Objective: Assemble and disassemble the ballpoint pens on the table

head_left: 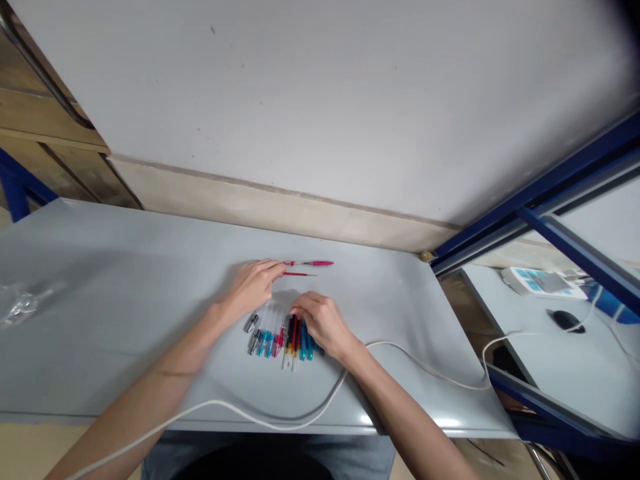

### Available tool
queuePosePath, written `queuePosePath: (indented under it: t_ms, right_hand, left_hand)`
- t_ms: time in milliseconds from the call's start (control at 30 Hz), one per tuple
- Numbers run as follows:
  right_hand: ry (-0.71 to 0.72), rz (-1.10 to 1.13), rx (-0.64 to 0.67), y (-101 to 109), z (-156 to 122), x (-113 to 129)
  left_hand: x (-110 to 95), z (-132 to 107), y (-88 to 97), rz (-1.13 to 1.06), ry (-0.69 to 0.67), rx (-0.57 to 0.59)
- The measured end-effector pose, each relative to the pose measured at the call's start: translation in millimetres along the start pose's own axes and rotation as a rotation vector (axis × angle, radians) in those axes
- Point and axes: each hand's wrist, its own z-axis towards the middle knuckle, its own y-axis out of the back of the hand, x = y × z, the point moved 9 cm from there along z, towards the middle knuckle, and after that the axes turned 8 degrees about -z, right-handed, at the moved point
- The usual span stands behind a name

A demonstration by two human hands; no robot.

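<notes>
A crumpled clear plastic bag (23,307) lies at the left of the grey tabletop (150,267). Rightward, the left hand (257,283) reaches to the far middle, fingertips at the left ends of a thin red refill (300,274) and, just beyond, a pink pen (320,263); I cannot tell whether its grip holds either. Nearer, pen parts (269,345) lie side by side. At their right, the right hand (323,323) bends over the dark refills (294,330), fingertips at the far ends; whether that grip is clenched, I cannot tell. A white cable (280,427) crosses the near side; far right sits a black mouse (567,321).
</notes>
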Motion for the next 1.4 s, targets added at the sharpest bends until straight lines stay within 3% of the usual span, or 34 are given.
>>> queuePosePath:
  t_ms: [367,633,900,1000,1067,1200,1300,1400]
  right_hand:
    - [-0.018,0.132,0.121,-8.1,0.8,7.4]
    - [0.053,0.163,0.053,-3.3,3.2,10.8]
    - [0.071,0.096,0.082,-11.3,1.7,15.0]
    - [-0.045,0.03,0.009,9.7,3.3,-4.0]
    - [-0.227,-0.039,-0.044,29.3,0.0,-30.7]
    - [-0.503,-0.218,0.125,44.8,-16.3,-72.3]
    - [-0.533,-0.159,0.236,43.6,-24.6,-74.9]
    - [-0.502,-0.121,0.24,43.1,-25.7,-65.8]
  left_hand:
    - [-0.7,0.7,-0.1,-0.018,0.006,0.016]
    - [-1.7,0.2,-0.3,-0.025,0.005,0.018]
    - [1.7,0.1,-3.2,-0.027,0.028,0.034]
    - [3.5,-0.1,-2.9,-0.035,0.029,0.027]
    - [4.5,-0.3,-3.0,-0.036,0.03,0.028]
    - [4.5,-0.7,-4.7,-0.046,0.032,0.046]
    - [3.9,-0.7,-6.6,-0.049,0.039,0.067]
    - [3.4,-0.5,-8.3,-0.05,0.041,0.08]
